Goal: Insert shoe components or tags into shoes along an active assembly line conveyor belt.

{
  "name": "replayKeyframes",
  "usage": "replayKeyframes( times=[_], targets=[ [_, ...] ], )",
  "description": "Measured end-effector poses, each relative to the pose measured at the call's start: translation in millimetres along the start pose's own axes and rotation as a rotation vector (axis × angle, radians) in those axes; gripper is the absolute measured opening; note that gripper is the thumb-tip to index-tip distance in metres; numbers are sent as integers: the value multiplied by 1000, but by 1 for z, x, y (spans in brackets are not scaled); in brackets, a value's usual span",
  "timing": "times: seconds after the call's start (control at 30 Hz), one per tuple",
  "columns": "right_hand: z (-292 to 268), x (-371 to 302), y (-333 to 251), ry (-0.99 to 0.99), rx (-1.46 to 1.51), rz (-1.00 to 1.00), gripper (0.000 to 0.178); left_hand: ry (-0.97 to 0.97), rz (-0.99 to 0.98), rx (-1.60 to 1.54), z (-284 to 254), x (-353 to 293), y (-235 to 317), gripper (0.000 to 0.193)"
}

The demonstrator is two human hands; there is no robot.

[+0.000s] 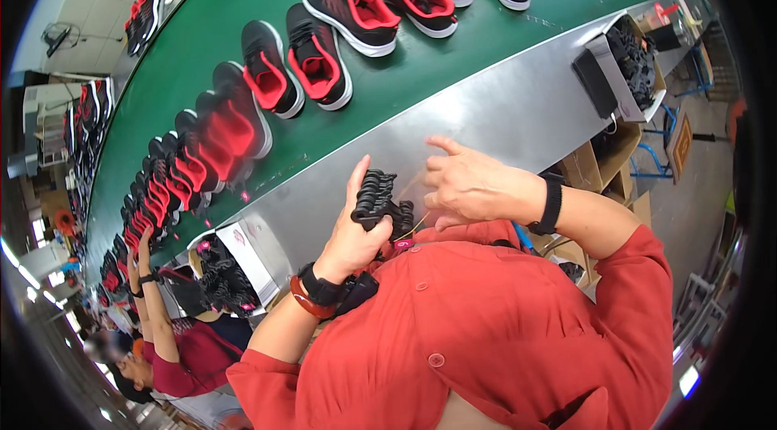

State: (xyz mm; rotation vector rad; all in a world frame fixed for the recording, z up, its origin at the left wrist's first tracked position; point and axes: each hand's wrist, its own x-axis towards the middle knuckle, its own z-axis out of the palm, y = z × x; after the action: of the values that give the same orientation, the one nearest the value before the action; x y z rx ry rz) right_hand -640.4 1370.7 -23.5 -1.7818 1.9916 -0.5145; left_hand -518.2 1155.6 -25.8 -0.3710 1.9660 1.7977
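Observation:
My left hand (353, 237) is closed around a bundle of black plastic hooks (375, 197), its thumb raised beside them. The hooks sit stacked close together, in front of my chest. A thin yellowish band (420, 223) runs from the bundle toward my right hand (471, 187), partly blurred. My right hand pinches at this band just right of the bundle, its index finger stretched out and the other fingers curled. Both hands are above the metal ledge (469, 114). A small pink tag (403, 243) shows below the bundle.
Black sneakers with red linings (352, 13) line the green conveyor belt (453, 54). A box of black plastic pieces (631, 66) stands at right, beside a dark flat case (595, 84); another box (231, 268) is at left. A co-worker (182, 349) reaches to the shoes at far left.

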Motion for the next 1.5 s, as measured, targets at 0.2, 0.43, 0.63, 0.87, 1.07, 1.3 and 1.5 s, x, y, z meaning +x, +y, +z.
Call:
replayKeyframes(
  times=[0.2,0.43,0.63,0.87,1.07,1.3,1.5],
  targets=[
    [80,-6,21,218,799,69,36,140,370,68,14,12,3,88],
    [73,-36,6,673,818,233,33,201,-96,-598,5,88,-38,46],
    [125,-138,7,1097,676,707,17,-2,-318,-283,33,128,-43,32],
    [247,-257,40,1935,1753,1475,30,-158,-297,94,57,181,-46,36],
    [297,-293,133,1290,765,1796,30,-46,-190,291,63,196,-34,38],
    [277,-300,203,1491,1357,1707,47,173,-335,55,61,196,-41,29],
    [288,-333,207,1347,1339,1653,52,159,-387,-489,33,175,-37,24]
  ],
)
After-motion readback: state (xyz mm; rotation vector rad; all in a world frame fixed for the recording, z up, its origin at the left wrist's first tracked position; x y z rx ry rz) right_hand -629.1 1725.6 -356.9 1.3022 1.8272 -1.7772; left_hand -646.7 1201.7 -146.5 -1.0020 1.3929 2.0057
